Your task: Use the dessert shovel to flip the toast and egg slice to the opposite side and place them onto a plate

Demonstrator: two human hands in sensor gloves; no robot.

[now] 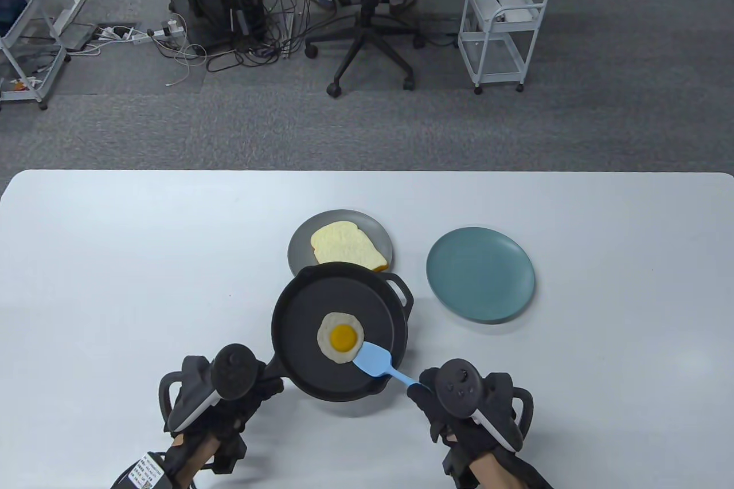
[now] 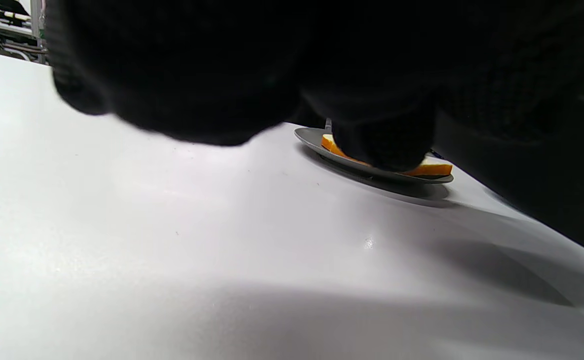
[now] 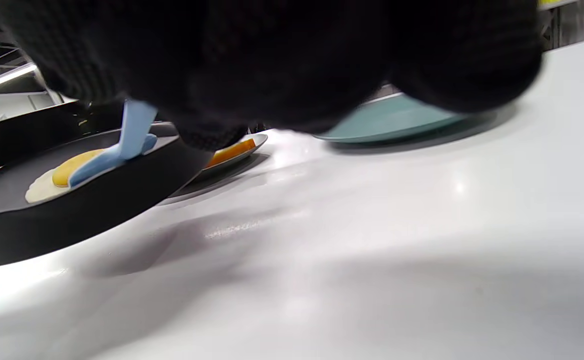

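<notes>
Shovel [image 1: 374,360] blade against egg [image 1: 340,336] in pan [image 1: 304,311], right hand [image 1: 453,397] on handle.

The white table [image 1: 143,259] carries a black pan [image 1: 338,294] between the left hand [image 1: 223,397] and right hand [image 1: 459,403]. Beyond the pan, farther from both hands, sits a grey plate [image 1: 301,242]. A teal plate [image 1: 480,274] lies ahead of the right hand.
</notes>
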